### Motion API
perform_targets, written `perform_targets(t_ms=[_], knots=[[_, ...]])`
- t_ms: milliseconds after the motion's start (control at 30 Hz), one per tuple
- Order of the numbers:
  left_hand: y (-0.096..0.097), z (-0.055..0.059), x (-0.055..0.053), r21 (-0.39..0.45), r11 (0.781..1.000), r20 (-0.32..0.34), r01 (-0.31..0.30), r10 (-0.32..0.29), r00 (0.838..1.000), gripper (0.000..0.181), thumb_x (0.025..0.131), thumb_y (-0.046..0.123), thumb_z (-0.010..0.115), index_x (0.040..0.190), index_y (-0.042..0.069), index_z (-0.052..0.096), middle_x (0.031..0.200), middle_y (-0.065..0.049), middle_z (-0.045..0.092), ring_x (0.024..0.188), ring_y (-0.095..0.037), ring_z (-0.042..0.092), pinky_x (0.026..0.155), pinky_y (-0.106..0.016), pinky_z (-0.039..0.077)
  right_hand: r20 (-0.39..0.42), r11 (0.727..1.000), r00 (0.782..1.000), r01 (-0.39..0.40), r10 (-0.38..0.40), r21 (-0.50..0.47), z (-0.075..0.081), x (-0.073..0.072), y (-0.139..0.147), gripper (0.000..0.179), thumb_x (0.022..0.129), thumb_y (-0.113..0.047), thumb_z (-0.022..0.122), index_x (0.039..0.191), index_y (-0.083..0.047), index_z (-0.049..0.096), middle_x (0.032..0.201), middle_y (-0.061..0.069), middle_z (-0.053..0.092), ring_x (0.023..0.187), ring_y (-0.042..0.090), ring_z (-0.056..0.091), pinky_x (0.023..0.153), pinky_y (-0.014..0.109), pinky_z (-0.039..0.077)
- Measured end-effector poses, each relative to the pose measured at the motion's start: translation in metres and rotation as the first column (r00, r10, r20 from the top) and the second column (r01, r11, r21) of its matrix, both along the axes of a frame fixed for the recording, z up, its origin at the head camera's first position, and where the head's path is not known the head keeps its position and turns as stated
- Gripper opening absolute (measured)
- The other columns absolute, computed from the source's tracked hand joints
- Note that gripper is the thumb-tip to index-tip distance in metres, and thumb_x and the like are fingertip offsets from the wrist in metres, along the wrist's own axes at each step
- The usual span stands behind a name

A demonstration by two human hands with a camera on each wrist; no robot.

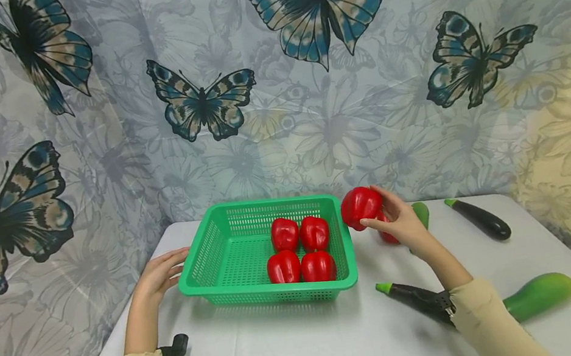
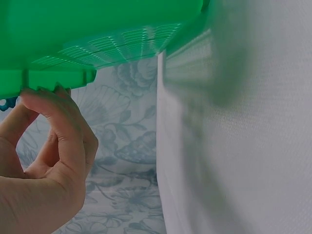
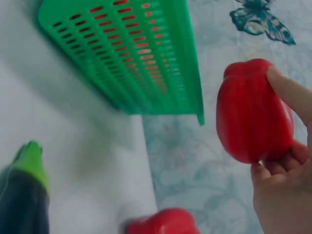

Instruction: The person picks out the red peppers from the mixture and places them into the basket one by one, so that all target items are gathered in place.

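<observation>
My right hand grips a glossy red bell pepper between thumb and fingers, raised beside the right rim of a green plastic basket. In the right wrist view the pepper hangs next to the perforated basket wall. Several red bell peppers sit in the basket's right half. At the basket's left side my left hand has its fingertips right at the rim, fingers loosely bent, as the left wrist view shows from below.
Another red pepper lies behind my right hand, with a green vegetable past it. An eggplant lies at the back right; another eggplant and a green zucchini-like vegetable lie near my right forearm. Butterfly-patterned cloth stands behind the white table.
</observation>
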State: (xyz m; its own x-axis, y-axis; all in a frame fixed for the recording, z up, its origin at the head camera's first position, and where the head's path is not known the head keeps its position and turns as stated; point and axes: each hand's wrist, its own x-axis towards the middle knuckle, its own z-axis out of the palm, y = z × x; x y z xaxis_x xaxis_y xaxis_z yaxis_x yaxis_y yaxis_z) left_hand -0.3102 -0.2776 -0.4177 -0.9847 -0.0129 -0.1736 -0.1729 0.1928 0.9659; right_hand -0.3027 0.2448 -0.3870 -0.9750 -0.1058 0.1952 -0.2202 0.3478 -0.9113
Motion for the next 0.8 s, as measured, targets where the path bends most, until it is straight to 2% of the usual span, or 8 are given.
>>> perform_targets(t_ms=[233, 400, 533, 800], knots=[[0.0, -0.001, -0.002, -0.008, 1.0, 0.006, -0.008, 0.008, 1.0, 0.067, 0.093, 0.04, 0.066, 0.144, 0.001, 0.046, 0.107, 0.016, 0.061, 0.095, -0.003, 0.062, 0.086, -0.025, 0.052, -0.034, 0.999, 0.999, -0.03, 0.029, -0.018, 0.008, -0.006, -0.016, 0.086, 0.087, -0.028, 0.076, 0.156, -0.019, 0.024, 0.16, 0.006, 0.028, 0.151, 0.026, 0.023, 0.115, 0.045, 0.031], [0.0, -0.001, -0.003, -0.001, 1.0, 0.013, -0.012, 0.012, 1.0, 0.067, 0.093, 0.04, 0.067, 0.144, 0.001, 0.046, 0.105, 0.017, 0.061, 0.095, -0.003, 0.062, 0.085, -0.024, 0.052, -0.06, 0.996, 0.997, -0.061, 0.058, -0.064, 0.013, -0.011, -0.029, 0.084, 0.087, -0.02, 0.075, 0.155, -0.016, 0.026, 0.159, 0.008, 0.029, 0.151, 0.026, 0.022, 0.118, 0.046, 0.026], [0.0, 0.0, -0.003, -0.001, 1.0, 0.013, -0.014, 0.014, 1.0, 0.067, 0.092, 0.04, 0.067, 0.143, 0.001, 0.047, 0.105, 0.018, 0.061, 0.097, -0.004, 0.062, 0.087, -0.026, 0.052, -0.064, 0.993, 0.995, -0.078, 0.073, -0.084, 0.017, -0.014, -0.04, 0.083, 0.088, -0.018, 0.075, 0.155, -0.015, 0.026, 0.16, 0.008, 0.029, 0.151, 0.025, 0.023, 0.118, 0.044, 0.027], [-0.001, -0.002, -0.003, -0.005, 1.0, 0.016, -0.01, 0.01, 1.0, 0.068, 0.092, 0.042, 0.067, 0.144, 0.002, 0.046, 0.107, 0.017, 0.06, 0.098, -0.004, 0.061, 0.088, -0.026, 0.052, -0.063, 0.993, 0.995, -0.081, 0.076, -0.081, 0.023, -0.018, -0.06, 0.082, 0.088, -0.023, 0.075, 0.155, -0.015, 0.027, 0.159, 0.006, 0.031, 0.15, 0.024, 0.026, 0.117, 0.043, 0.03]])
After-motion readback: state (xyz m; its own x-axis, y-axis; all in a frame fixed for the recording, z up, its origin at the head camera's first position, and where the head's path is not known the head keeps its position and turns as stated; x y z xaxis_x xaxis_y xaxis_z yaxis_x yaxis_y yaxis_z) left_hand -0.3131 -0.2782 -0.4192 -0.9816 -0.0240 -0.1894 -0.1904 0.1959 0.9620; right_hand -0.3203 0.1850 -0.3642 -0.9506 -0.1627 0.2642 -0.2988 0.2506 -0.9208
